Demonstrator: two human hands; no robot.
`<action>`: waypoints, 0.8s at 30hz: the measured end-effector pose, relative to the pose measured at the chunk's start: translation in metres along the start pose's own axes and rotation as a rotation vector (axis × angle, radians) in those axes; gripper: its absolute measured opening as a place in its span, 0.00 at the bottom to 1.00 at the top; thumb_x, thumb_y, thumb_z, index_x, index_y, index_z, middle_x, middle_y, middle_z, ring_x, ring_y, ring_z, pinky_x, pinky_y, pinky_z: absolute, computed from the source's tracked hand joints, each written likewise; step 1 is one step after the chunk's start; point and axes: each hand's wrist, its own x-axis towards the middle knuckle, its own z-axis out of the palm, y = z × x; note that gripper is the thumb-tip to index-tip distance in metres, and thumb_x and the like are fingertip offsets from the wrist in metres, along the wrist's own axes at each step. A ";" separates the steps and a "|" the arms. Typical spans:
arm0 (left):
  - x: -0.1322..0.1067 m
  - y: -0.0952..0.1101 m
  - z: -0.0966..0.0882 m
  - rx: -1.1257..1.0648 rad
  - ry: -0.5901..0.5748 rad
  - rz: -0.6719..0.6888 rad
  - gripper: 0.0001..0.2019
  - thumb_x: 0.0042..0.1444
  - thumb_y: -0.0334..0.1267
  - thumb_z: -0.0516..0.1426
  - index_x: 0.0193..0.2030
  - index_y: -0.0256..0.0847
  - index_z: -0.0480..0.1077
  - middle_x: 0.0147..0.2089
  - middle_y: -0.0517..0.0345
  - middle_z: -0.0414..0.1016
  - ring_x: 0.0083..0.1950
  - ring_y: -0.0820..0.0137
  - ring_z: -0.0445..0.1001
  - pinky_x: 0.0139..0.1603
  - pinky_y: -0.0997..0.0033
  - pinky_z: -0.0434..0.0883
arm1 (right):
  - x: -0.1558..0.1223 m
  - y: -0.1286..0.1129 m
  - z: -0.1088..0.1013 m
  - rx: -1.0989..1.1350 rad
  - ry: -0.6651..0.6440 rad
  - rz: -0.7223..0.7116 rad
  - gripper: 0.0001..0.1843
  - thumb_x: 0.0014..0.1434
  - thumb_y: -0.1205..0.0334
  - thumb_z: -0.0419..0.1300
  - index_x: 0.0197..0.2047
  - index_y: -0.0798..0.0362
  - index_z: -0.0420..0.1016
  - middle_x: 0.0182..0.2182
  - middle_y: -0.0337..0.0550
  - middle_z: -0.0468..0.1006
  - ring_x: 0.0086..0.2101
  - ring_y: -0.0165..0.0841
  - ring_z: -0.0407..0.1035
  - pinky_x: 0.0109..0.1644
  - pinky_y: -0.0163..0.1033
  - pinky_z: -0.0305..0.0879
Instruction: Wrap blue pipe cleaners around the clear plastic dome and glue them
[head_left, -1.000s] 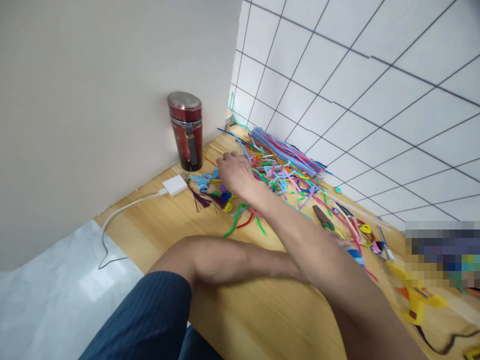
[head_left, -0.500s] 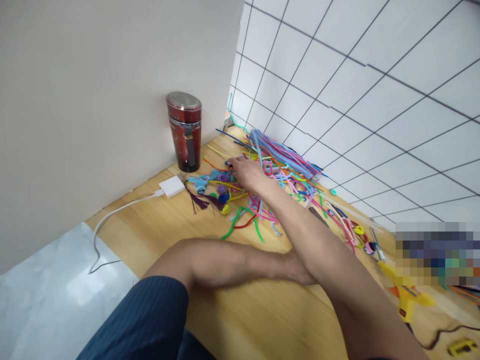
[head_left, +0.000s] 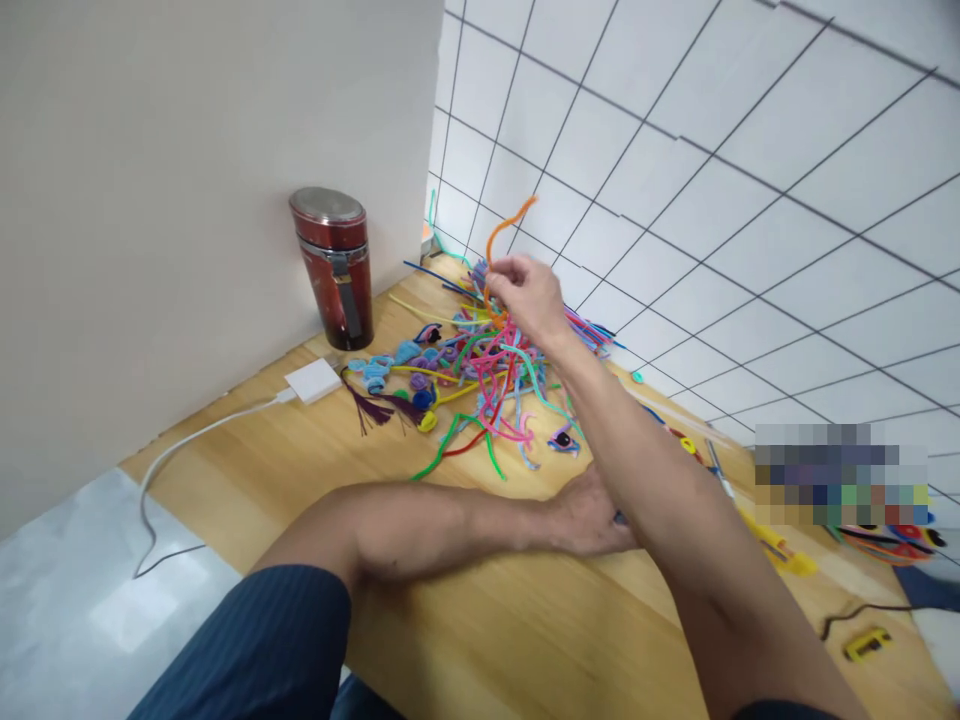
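My right hand (head_left: 531,300) is raised over the pile, pinching an orange pipe cleaner (head_left: 495,235) between thumb and fingertips. The pipe cleaner's bent upper end stands up against the tiled wall, and its lower part hangs into the tangle of coloured pipe cleaners (head_left: 495,385). Lower down, my left hand (head_left: 589,515) rests near the wooden surface (head_left: 450,600) with its fingers curled. A small dark bit shows at these fingers, but my right forearm hides most of it. Just above the left hand lies a small pink-and-blue piece with a black centre (head_left: 564,440).
A red lidded container (head_left: 337,280) stands by the grey wall, beside a white square charger (head_left: 313,381) with its cable. Purple tassels (head_left: 367,405) lie near the pile. To the right are a yellow glue gun (head_left: 784,548) and a small yellow tool (head_left: 868,645).
My right hand has risen out of the pile and moved right, now with the orange pipe cleaner in its fingers. The view has shifted slightly; the left hand shows more.
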 end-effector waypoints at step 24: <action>-0.005 0.000 -0.009 0.110 -0.041 0.021 0.33 0.63 0.47 0.63 0.73 0.44 0.64 0.72 0.39 0.69 0.77 0.48 0.67 0.79 0.43 0.65 | -0.082 0.007 -0.182 0.409 0.327 0.075 0.15 0.57 0.47 0.76 0.43 0.43 0.82 0.45 0.40 0.89 0.38 0.32 0.84 0.32 0.34 0.76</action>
